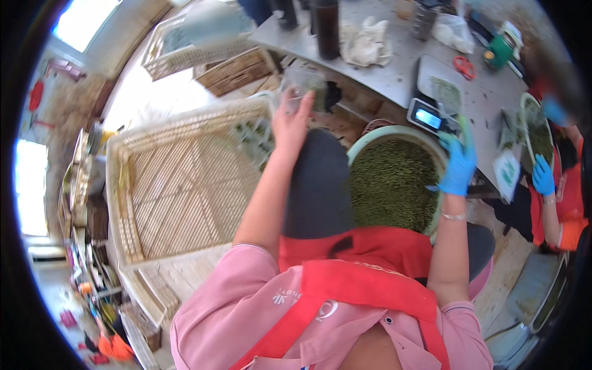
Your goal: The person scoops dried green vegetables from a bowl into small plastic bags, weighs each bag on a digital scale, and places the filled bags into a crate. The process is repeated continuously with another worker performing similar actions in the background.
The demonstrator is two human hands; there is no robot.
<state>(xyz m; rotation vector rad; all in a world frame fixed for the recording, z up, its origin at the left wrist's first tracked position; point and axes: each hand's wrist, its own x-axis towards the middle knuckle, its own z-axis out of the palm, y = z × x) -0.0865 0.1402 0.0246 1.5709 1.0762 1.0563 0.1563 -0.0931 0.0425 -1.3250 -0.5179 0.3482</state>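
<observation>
My bare left hand (292, 118) is at the right rim of a cream plastic crate (121, 203), its fingers around a clear plastic pack (303, 78) with green contents. Several similar clear packs (252, 138) lie in that crate's far right corner. My right hand (455, 166), in a blue glove, is raised over the edge of a pale green tub (365, 143) full of small green leafy bits or buds (393, 185). Its fingertips reach a lit digital scale (428, 118), whose plate carries a clear bag of green matter (446, 95). Whether they pinch the bag is unclear.
The metal table (397, 83) holds dark bottles (327, 32), white cloth gloves (367, 44), red scissors (464, 68) and a green roll (499, 51). At right a co-worker's gloved hand (543, 175) touches another tub (527, 111). More crates (238, 71) stand beyond the table's left end.
</observation>
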